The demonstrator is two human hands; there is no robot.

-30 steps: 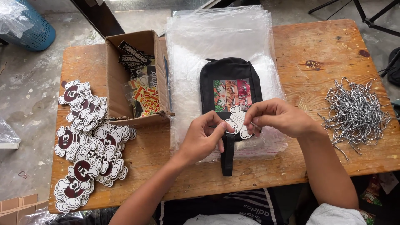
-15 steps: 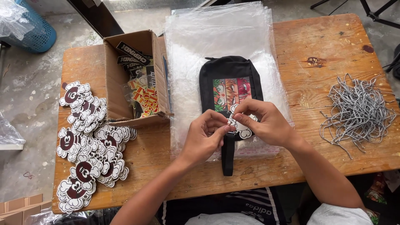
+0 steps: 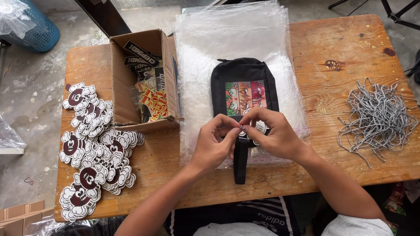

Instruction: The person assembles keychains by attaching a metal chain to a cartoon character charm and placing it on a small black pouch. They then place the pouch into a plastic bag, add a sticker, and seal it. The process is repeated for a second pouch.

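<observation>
I see both hands meet over the black fabric pouch with a colourful cartoon panel (image 3: 244,89): left hand (image 3: 213,146) and right hand (image 3: 274,135) pinch, fingertips pressed together, a small white tag (image 3: 259,128) at the pouch's near end. To the left of the pinch sit an open cardboard box of stickers (image 3: 144,78) and a heap of white-and-maroon cloud-shaped cutouts (image 3: 89,148); to the right lies a tangle of grey twisted cords (image 3: 378,118). The pouch's long axis runs away from me, its strap (image 3: 240,164) pointing toward me, on a stack of clear plastic bags (image 3: 232,39). Bare wooden table (image 3: 341,48) lies open beyond the right hand.
</observation>
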